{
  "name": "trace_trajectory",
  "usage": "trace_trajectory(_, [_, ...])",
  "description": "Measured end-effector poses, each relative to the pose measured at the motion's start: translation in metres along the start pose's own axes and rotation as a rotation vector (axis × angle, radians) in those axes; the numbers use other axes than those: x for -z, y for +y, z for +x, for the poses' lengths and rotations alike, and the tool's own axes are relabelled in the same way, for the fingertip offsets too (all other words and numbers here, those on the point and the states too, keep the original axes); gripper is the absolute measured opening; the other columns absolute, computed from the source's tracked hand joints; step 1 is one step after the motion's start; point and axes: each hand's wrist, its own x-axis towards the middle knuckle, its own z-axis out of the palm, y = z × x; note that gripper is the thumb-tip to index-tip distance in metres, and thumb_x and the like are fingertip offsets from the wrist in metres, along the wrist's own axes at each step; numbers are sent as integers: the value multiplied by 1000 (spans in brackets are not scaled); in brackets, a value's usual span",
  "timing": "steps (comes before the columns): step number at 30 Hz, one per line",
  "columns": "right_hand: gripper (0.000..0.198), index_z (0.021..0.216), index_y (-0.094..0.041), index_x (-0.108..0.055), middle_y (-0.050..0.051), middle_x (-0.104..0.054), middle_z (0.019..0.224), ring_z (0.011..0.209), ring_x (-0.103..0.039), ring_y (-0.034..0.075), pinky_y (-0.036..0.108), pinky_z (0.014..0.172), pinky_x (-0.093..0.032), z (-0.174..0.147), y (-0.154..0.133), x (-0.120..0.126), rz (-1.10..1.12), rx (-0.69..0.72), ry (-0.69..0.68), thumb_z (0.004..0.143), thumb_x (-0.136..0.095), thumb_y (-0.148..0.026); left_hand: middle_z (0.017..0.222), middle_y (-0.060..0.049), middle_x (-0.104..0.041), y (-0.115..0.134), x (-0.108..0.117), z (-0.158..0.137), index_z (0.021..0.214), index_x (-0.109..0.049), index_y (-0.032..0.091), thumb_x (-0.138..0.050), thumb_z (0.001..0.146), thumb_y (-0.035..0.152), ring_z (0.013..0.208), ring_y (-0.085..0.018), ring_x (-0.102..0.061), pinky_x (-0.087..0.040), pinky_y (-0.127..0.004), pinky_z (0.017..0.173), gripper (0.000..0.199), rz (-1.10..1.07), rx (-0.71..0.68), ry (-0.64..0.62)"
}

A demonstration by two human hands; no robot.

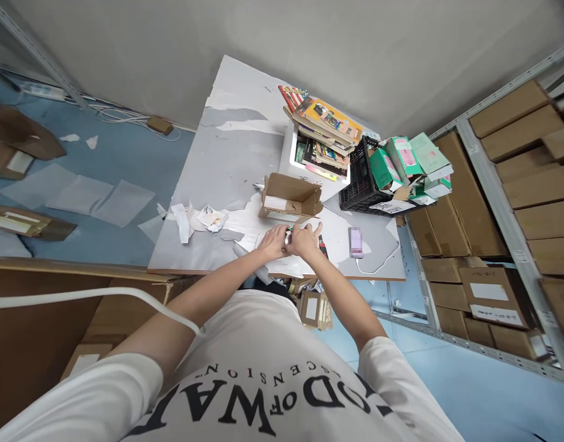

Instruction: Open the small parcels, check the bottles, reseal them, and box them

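Note:
My left hand (273,240) and my right hand (305,238) meet over the near part of a white table (235,153). Between them they grip a small object (287,239), grey with a bit of green; what it is I cannot tell. Both hands rest on white paper lying on the table. Just beyond the hands sits an open cardboard box (288,196) with its flaps up. A phone (356,242) lies to the right of my right hand, with a white cable leading from it.
A stack of books (322,132) sits on a white box at the far side. A black crate (365,184) with green and pink boxes stands at the right. Torn paper scraps (199,218) lie left. Metal shelving with cartons (507,202) fills the right; flattened cardboard litters the blue floor.

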Motion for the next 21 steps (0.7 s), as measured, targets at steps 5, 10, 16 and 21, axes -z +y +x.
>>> trace_trajectory(5, [38,100,-17,-55,14,-70,88,109,-48,35,70,102,1,-8,1,1,15,33,112,70,-62,-38,122,-15,-53,4,3,1,128,-37,14,-65,69,34,116,-31,-50,-39,-43,96,68,14,33,7])
trace_trajectory(10, [32,94,-22,-50,8,-68,88,103,-50,31,68,102,-9,-32,15,24,132,124,294,69,-61,-39,123,-15,-52,8,4,1,127,-39,15,-68,69,33,118,-31,-48,-36,-42,98,68,-19,63,27])
trace_trajectory(16, [31,96,-22,-46,2,-58,89,71,-50,16,35,77,-44,-49,56,69,554,266,540,68,-58,-28,126,-15,-51,11,5,3,130,-39,17,-77,62,34,118,-33,-48,-34,-43,99,80,-75,107,40])
trace_trajectory(21, [32,99,-23,-46,-1,-53,86,69,-46,13,27,65,-43,-51,75,87,854,351,665,69,-59,-23,141,-21,-40,16,11,6,141,-30,16,-85,46,44,133,-40,-33,-21,-52,109,114,-127,143,68])
